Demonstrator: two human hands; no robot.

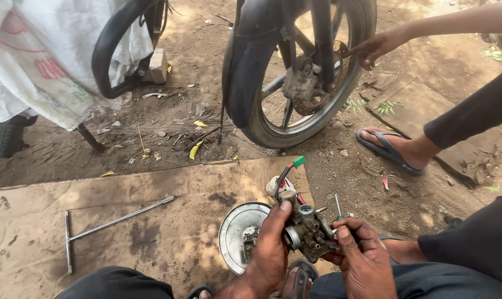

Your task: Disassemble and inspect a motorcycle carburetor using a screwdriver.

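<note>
Grey metal, oily and dull: one carburettor (309, 232) sits near the bottom middle of the view, held up between the person's two hands above the ground. The left hand (270, 249) is wrapped around its left side, thumb pressed on top, grasping it firmly. The right hand (362, 257) cups its right side and also pinches one thin screwdriver (338, 207), whose shaft stands up just beside the carburettor. One cable with a green plug (298, 161) rises from the part's far side.

Just left of the hands, one round silver dish (234, 232) lies on a sheet of brown cardboard (123, 210) spread over the dirt. Further left on the cardboard lies one long T-handled wrench (104, 224).

Far in the scene stands one motorcycle wheel (301, 72) with its tyre on the dirt. Another person's hand (375, 47) reaches from the right and touches the wheel's rim, and that person's one visible foot wears a grey sandal (389, 150). One white sack (35, 61) hangs at the far left.
</note>
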